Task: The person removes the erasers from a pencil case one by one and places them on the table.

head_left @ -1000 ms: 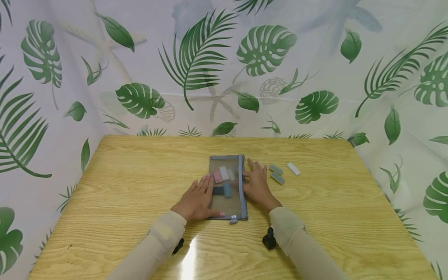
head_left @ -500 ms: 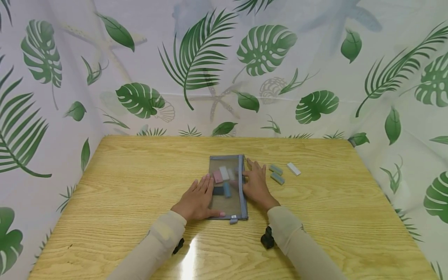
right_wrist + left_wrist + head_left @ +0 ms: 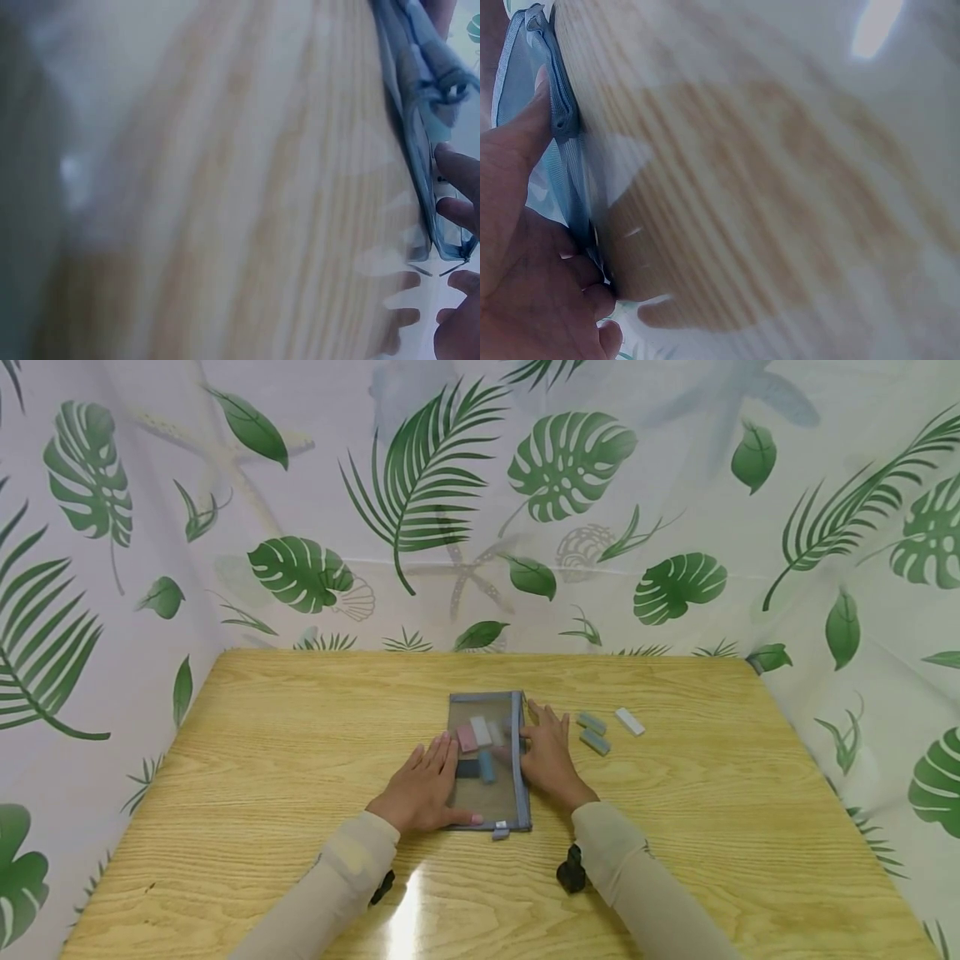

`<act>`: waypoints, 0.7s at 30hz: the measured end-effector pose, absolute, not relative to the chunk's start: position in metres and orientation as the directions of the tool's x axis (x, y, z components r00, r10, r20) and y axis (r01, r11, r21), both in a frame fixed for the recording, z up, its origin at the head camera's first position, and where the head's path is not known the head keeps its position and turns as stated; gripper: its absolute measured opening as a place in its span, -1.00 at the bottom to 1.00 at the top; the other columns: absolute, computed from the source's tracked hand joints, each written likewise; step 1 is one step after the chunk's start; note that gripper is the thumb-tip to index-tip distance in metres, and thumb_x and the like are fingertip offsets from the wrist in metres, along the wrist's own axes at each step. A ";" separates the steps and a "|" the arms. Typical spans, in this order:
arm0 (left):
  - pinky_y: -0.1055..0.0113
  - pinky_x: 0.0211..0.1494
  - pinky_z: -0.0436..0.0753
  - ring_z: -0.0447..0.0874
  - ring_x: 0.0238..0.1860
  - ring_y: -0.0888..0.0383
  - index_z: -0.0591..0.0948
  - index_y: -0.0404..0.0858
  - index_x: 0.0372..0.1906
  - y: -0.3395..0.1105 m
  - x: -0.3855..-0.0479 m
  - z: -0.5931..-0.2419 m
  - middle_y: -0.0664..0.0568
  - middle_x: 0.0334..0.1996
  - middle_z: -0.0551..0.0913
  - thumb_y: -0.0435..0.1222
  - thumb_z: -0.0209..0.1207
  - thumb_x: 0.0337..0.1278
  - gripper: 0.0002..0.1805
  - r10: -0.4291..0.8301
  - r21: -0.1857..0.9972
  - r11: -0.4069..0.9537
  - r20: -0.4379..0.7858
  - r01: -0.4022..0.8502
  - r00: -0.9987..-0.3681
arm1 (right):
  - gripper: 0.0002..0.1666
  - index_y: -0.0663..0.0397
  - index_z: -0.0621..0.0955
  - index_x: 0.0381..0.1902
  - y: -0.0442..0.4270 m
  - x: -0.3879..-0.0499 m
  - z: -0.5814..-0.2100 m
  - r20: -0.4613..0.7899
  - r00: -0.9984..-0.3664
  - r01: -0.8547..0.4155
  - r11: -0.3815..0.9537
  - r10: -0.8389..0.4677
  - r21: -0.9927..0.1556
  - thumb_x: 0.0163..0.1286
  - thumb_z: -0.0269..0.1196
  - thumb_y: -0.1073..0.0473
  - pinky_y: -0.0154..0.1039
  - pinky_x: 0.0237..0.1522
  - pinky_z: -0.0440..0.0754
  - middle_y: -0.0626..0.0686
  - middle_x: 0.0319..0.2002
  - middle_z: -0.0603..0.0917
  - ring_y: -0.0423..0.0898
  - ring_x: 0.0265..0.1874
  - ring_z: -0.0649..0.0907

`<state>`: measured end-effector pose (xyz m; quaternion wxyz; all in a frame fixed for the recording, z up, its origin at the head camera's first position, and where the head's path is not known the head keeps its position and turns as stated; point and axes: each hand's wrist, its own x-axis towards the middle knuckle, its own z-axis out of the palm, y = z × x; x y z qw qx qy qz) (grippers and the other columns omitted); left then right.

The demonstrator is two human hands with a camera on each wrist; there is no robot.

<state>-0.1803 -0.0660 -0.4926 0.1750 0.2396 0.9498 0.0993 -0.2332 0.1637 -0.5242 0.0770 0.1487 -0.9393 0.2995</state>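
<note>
A grey-blue mesh zipper pouch (image 3: 491,802) lies flat on the table. Through its mesh show a pink block (image 3: 467,738), a white block (image 3: 480,732), a blue block (image 3: 487,767) and a dark blue block (image 3: 468,768), eraser-like in size. My left hand (image 3: 422,789) rests on the pouch's left side, fingers straight, thumb on the near edge. Along the zipper side, my right hand (image 3: 553,760) touches the edge with its fingers extended. Both wrist views show the pouch's edge (image 3: 561,97) beside the fingers; whether the zipper is fully closed cannot be told.
Right of the pouch lie two grey-green blocks (image 3: 595,742) and a white block (image 3: 629,722). The wooden table (image 3: 300,710) meets a leaf-print cloth (image 3: 450,610) at its back and sides. Black wrist devices (image 3: 572,870) sit under the sleeves.
The right wrist has shifted very slightly to the left. The left hand, the pouch and the loose blocks stay where they were.
</note>
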 end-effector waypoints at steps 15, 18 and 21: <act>0.01 0.62 -0.15 -0.27 0.62 -0.05 -0.15 -0.39 0.62 -0.066 -0.180 -0.492 -0.21 0.62 -0.21 0.39 0.09 0.21 0.26 0.496 0.274 0.862 -0.274 0.427 -0.824 | -0.50 0.34 0.78 -0.12 0.165 -0.234 -0.525 0.226 -0.947 -0.318 0.770 -0.229 -0.552 0.21 0.52 -0.02 0.51 0.40 -0.21 0.40 0.43 0.35 0.52 0.42 0.21; 0.01 0.62 -0.15 -0.27 0.62 -0.05 -0.15 -0.39 0.62 -0.066 -0.179 -0.492 -0.21 0.62 -0.21 0.39 0.09 0.22 0.26 0.495 0.272 0.863 -0.276 0.426 -0.824 | -0.55 0.36 0.78 -0.15 0.164 -0.234 -0.523 0.229 -0.946 -0.320 0.773 -0.229 -0.548 0.23 0.51 0.04 0.51 0.40 -0.20 0.40 0.42 0.36 0.52 0.42 0.22; 0.02 0.62 -0.15 -0.27 0.62 -0.04 -0.15 -0.39 0.62 -0.066 -0.180 -0.492 -0.21 0.62 -0.21 0.39 0.09 0.21 0.26 0.492 0.269 0.865 -0.279 0.425 -0.825 | -0.65 0.38 0.78 -0.16 0.163 -0.233 -0.521 0.228 -0.947 -0.318 0.773 -0.228 -0.549 0.24 0.49 0.16 0.51 0.40 -0.19 0.40 0.41 0.37 0.52 0.42 0.23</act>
